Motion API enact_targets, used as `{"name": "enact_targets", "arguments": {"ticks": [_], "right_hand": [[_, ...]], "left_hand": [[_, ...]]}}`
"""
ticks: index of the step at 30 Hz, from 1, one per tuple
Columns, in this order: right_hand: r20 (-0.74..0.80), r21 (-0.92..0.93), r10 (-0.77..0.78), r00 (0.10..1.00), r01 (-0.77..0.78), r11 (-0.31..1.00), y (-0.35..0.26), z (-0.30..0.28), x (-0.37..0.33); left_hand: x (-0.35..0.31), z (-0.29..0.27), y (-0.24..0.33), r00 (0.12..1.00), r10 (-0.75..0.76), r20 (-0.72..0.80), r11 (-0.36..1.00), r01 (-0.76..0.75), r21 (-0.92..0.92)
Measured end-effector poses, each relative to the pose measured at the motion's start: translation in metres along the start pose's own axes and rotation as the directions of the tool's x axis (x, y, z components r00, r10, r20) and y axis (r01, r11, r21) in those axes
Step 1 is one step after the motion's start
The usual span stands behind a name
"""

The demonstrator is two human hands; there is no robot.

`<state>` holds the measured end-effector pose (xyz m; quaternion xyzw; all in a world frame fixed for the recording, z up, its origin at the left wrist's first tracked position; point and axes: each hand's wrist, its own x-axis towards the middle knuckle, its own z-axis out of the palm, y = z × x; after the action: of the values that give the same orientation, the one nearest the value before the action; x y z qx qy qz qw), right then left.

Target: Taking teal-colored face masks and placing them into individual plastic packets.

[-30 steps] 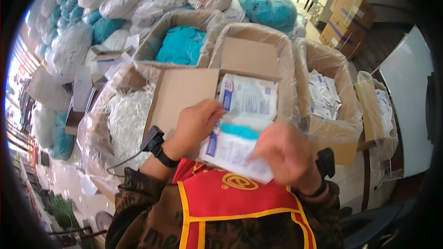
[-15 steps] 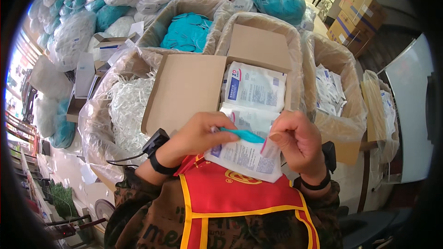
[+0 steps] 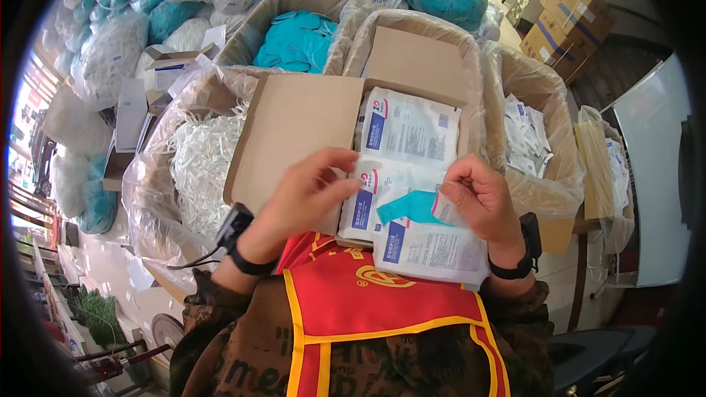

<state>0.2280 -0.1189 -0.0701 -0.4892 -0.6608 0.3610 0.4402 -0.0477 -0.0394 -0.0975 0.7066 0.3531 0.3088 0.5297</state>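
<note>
My right hand (image 3: 482,198) is closed, its thumb and fingers pinching a white printed packet (image 3: 430,254) near its upper edge, where a pink stripe shows. From that edge a flat, folded teal piece (image 3: 408,207) sticks out toward the left. My left hand (image 3: 312,190) hovers just left of it, fingers apart and holding nothing. Beneath both hands, an opened cardboard box (image 3: 465,143) contains more white printed packets (image 3: 409,126) laid flat. Its wide brown lid flap (image 3: 298,129) is folded out to the left.
Left stands a plastic-lined carton (image 3: 143,195) of white strips; behind is one with teal flat pieces (image 3: 296,40). At right, another lined carton (image 3: 562,132) holds small white packets. Stuffed plastic bags (image 3: 110,59) pile up at back left. Taped cartons (image 3: 566,22) stand at far right.
My left hand has let go of the teal piece and drawn back to the left, its fingers opening. The packet in my right hand has shifted right, and the teal piece now lies more exposed.
</note>
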Motion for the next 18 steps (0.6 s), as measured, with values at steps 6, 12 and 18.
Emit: {"name": "enact_targets", "arguments": {"ticks": [6, 12, 18], "right_hand": [[-0.136, 0.067, -0.054, 0.989, 0.063, 0.996, -0.018, 0.008, -0.012], [0.072, -0.065, 0.065, 0.995, -0.061, 0.996, 0.003, 0.02, -0.022], [0.384, -0.27, 0.205, 0.9, -0.103, 0.957, 0.01, 0.024, -0.04]], "left_hand": [[0.007, 0.031, 0.001, 0.935, 0.068, 0.349, 0.944, -0.173, 0.28], [0.006, 0.023, 0.004, 0.97, 0.244, 0.013, 0.969, -0.243, -0.056], [0.007, -0.059, 0.009, 0.792, 0.071, -0.607, 0.865, -0.351, -0.358]]}}
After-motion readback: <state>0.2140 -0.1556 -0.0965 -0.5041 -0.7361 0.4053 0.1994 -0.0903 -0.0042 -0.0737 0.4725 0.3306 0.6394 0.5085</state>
